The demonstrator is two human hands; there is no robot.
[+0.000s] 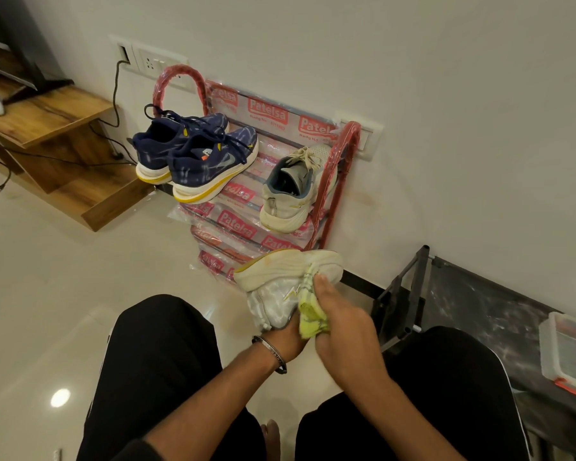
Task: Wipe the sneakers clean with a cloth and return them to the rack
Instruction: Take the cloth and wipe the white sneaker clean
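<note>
A: In front of the red metal shoe rack (341, 151), just above the knees, which step are we in?

B: The wiping. The left hand (285, 341) props up a pale white mesh sneaker with a thick cream sole (281, 272), tipped on its side so the sole faces the rack. Its fingers are hidden under the shoe, so I can't tell how they're curled, only that they bear it.

A: And the other hand?

B: The right hand (341, 319) is closed around a crumpled yellow-green cloth (311, 316), pressing it against the sneaker's side near the heel.

A: What about its partner?

B: The matching white lace-up sneaker (290, 191) already sits on the rack's right side, heel outward. A pair of navy blue running shoes with yellow-trimmed soles (197, 158) fills the left (whether those are cleaned, I can't say).

A: Then what next?

B: I'd judge the sole edge looks grubby, so more rubbing there, turning the shoe with the left hand. Afterwards it wants setting in the free space beside its partner.
</note>
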